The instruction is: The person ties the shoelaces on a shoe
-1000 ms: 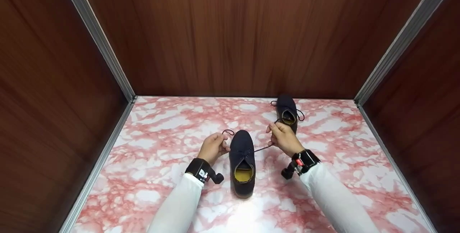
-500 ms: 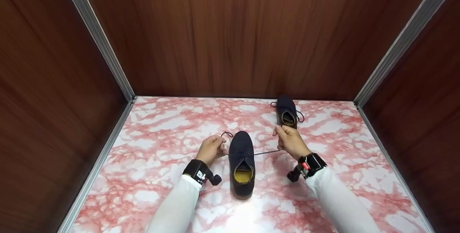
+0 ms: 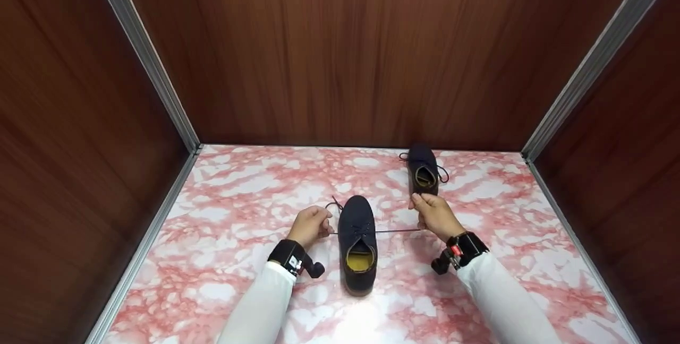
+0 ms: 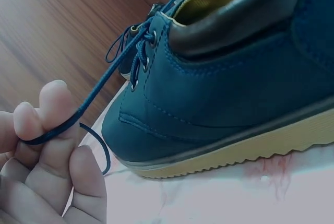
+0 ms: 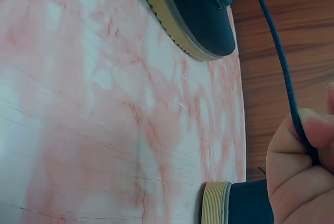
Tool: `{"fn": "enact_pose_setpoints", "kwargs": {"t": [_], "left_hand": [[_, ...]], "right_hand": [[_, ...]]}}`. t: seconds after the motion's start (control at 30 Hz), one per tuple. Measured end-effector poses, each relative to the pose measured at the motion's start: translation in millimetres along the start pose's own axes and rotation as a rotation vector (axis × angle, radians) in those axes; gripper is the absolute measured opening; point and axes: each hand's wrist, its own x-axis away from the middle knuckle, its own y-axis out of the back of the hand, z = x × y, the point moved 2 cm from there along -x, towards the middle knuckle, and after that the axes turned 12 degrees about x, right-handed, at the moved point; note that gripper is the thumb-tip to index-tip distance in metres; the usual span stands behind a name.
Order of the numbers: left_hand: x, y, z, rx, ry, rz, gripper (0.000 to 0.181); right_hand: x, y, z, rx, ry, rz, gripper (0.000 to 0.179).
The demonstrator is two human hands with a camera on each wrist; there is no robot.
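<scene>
A dark navy lace-up shoe [image 3: 357, 211] with a yellow lining stands between the hands, toe pointing away. In the left wrist view its eyelets and tan ridged sole show. My left hand [image 3: 311, 226] pinches one end of the shoelace [image 4: 99, 85] between thumb and curled fingers; a loose tail hangs past the fingers. To the right, my right hand [image 3: 434, 215] grips the other end of the shoelace [image 5: 282, 59], which runs taut from the eyelets. Both laces stretch sideways, almost in a straight line across the shoe.
A second navy shoe [image 3: 421, 159] stands farther back on the right, its lace tied in a bow, its heel partly behind the right hand. Red-and-white marbled tabletop [image 3: 244, 200] lies beneath. Brown wood-grain panels [image 3: 340, 57] with grey metal edging enclose the back and sides.
The right hand has moved right and toward the body, drawing its lace longer and tauter. The left hand has shifted slightly left and nearer, its lace now pulled straight.
</scene>
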Motion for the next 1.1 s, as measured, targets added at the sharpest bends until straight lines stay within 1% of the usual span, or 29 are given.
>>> {"fn": "enact_pose_setpoints", "kwargs": {"t": [0.13, 0.2, 0.3, 0.4, 0.53, 0.67, 0.77, 0.83, 0.97, 1.1], "left_hand": [[0.3, -1.6, -1.3, -0.032, 0.011, -0.004, 0.015], [0.2, -2.3, -2.6, -0.050, 0.007, 0.001, 0.017], [-0.4, -2.5, -4.4, -0.071, 0.005, 0.004, 0.020], [-0.5, -1.7, -5.8, -0.069, 0.003, -0.001, 0.021], [0.0, 0.0, -6.8, -0.056, 0.020, -0.016, 0.021], [0.0, 1.3, -8.1, -0.079, 0.028, -0.016, 0.021], [-0.3, 1.9, -9.8, -0.116, 0.027, -0.007, 0.021], [-0.5, 1.7, -11.2, -0.127, 0.031, 0.001, 0.022], [-1.3, -1.0, -14.7, -0.140, 0.031, 0.017, 0.023], [-2.8, -4.3, -18.4, -0.214, 0.024, 0.027, 0.021]], "right_hand": [[0.7, 0.4, -0.1, 0.065, -0.002, -0.007, 0.041], [1.1, 0.4, 0.4, 0.099, -0.007, -0.008, 0.040], [1.9, 0.7, 1.2, 0.117, -0.026, 0.002, 0.040], [2.7, 0.0, 1.7, 0.090, -0.063, 0.042, 0.038], [4.1, -2.7, 2.9, 0.030, -0.092, 0.129, 0.030], [4.7, -4.6, 3.6, -0.003, -0.064, 0.198, 0.033], [3.9, -5.3, 4.2, 0.056, -0.009, 0.203, 0.035], [3.3, -6.1, 4.6, 0.109, 0.009, 0.194, 0.032], [3.6, -7.2, 6.4, 0.237, 0.028, 0.150, 0.022], [4.0, -5.6, 11.2, 0.383, 0.035, 0.078, 0.027]]}}
